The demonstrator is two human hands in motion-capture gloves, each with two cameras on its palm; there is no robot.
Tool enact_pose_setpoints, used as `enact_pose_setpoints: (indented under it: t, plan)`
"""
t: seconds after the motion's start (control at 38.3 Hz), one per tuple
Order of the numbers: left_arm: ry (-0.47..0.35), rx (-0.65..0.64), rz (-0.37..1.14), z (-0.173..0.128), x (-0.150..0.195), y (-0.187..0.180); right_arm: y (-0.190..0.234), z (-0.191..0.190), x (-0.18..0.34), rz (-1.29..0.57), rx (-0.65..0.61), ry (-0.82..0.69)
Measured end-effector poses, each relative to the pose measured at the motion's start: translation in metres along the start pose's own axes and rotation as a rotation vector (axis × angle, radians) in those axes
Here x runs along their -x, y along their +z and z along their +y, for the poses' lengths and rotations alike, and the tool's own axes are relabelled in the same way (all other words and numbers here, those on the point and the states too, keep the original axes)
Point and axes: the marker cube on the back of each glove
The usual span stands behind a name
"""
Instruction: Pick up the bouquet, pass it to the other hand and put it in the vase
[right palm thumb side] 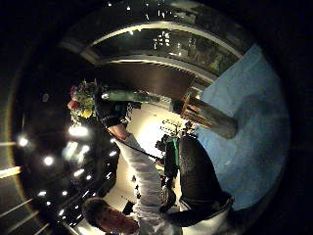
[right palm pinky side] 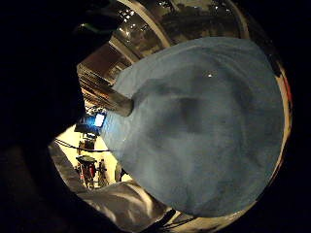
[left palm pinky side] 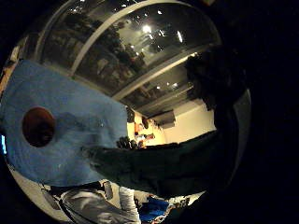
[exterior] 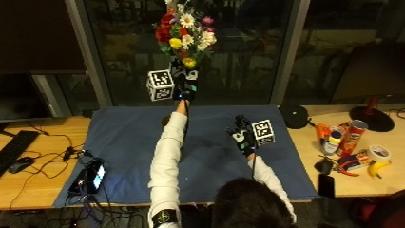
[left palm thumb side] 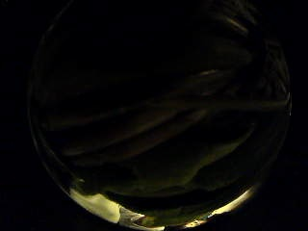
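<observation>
My left hand (exterior: 185, 87) is raised high above the far edge of the blue cloth (exterior: 126, 142) and grips the bouquet (exterior: 185, 33) by its stems, with the red, white and yellow flowers pointing up. The right thumb side palm view also shows that left hand (right palm thumb side: 110, 111) round the bouquet (right palm thumb side: 83, 104). Stems (left palm thumb side: 159, 125) fill the left thumb side palm view. The brown vase (exterior: 166, 120) stands on the cloth, mostly hidden behind my left forearm; its round mouth (left palm pinky side: 38, 126) shows from above. My right hand (exterior: 243, 136) hovers over the cloth's middle right, fingers relaxed, holding nothing.
A dark window wall rises behind the table. At the right lie a black round object (exterior: 294, 115), a red can (exterior: 353, 135), a bottle (exterior: 331, 141), tape (exterior: 379, 153) and a banana (exterior: 377, 168). A phone (exterior: 95, 175), cables, a mouse (exterior: 17, 165) and a keyboard lie at the left.
</observation>
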Motion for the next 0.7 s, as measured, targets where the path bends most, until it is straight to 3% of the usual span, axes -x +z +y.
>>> enact_pose_setpoints:
  t: [0.05, 0.13, 0.26, 0.34, 0.42, 0.57, 0.7]
  plan:
    - [0.007, -0.020, -0.016, -0.007, 0.002, -0.007, -0.001, 0.001, 0.003, -0.012, 0.018, 0.102]
    - [0.007, -0.041, -0.029, -0.015, 0.009, -0.016, -0.003, -0.001, 0.015, -0.120, 0.065, 0.008]
    - [-0.017, -0.045, -0.026, -0.020, 0.020, -0.026, -0.017, 0.018, 0.056, -0.412, 0.254, 0.011]
    - [-0.032, -0.053, -0.030, -0.023, 0.028, -0.033, -0.013, -0.004, 0.038, -0.307, 0.134, -0.133]
    - [-0.043, -0.058, -0.035, -0.027, 0.042, -0.041, -0.016, -0.020, 0.031, -0.291, 0.084, -0.171]
    - [-0.070, -0.053, -0.024, -0.040, 0.077, -0.050, -0.016, -0.035, 0.026, -0.224, -0.019, -0.097]
    - [-0.082, -0.041, -0.039, -0.044, 0.099, -0.056, -0.015, -0.043, 0.012, 0.004, -0.185, 0.082]
